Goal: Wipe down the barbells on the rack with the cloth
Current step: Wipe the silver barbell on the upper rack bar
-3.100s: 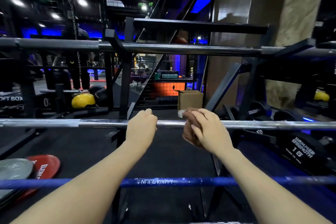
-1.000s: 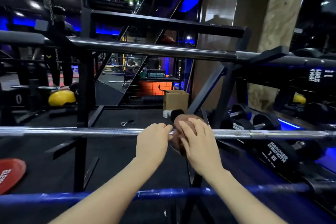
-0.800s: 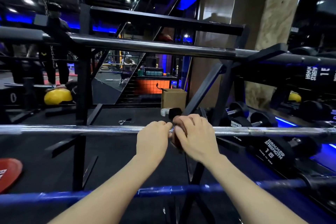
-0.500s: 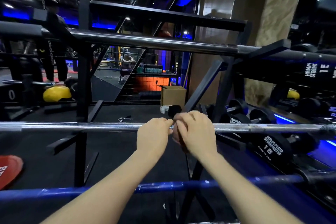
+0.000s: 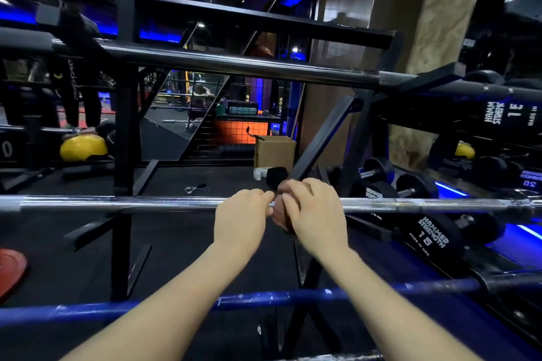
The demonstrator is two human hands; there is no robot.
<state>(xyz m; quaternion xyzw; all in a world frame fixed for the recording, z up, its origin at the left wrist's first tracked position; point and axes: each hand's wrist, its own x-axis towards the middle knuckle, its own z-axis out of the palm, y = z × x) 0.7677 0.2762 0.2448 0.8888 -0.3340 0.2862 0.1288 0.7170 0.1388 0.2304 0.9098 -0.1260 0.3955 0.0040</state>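
since the right hand [image 5: 313, 211] slid its brown cloth [image 5: 280, 214] leftward along the silver bar [image 5: 117, 204], it now meets the left hand [image 5: 242, 214]; both seem clenched round the bar, so this stretch looks wiped.

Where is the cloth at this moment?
In the head view, near the centre, the brown cloth is wrapped on the silver barbell, gripped by the right hand, with the left hand holding the bar just beside it.

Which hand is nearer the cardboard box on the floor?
Right. The right hand grips the cloth on the silver barbell just below the cardboard box; the left hand sits further left.
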